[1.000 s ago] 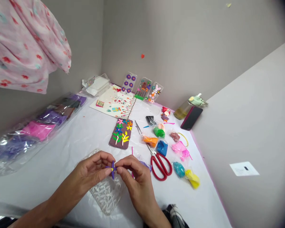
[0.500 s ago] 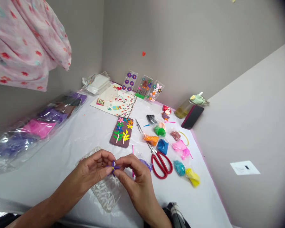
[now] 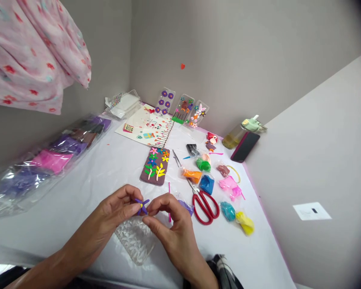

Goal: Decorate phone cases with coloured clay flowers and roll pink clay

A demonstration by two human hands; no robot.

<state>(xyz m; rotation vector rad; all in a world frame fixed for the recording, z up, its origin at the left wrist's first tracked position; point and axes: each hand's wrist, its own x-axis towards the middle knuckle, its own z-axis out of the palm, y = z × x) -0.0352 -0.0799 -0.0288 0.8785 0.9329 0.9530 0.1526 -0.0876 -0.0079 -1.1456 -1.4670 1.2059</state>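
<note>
A small purple clay flower (image 3: 144, 207) with a yellow centre is pinched between the thumb and fingers of my left hand (image 3: 116, 210). My right hand (image 3: 170, 222) is close by on its right, thumb and index finger bent toward a petal; whether they touch it is too small to tell. Below both hands lies a clear textured case (image 3: 136, 241), partly covered by them. Farther back rests a brown clay-covered case (image 3: 153, 177) with colourful flowers and leaves. A purple clay packet (image 3: 185, 206) is partly hidden behind my right hand.
Red-handled scissors (image 3: 211, 205) lie right of my hands, among clay packets (image 3: 207, 184). Tweezers (image 3: 177, 158), a notebook (image 3: 135, 128), decorated cases (image 3: 183, 108), a bottle (image 3: 233, 136) and a phone (image 3: 246, 147) are farther back. Bagged clay (image 3: 52, 160) lies left.
The purple flower has turned and sits slightly higher, tilted more toward the camera. My right thumb and fingertips have shifted a little around its right side. The camera view has moved slightly.
</note>
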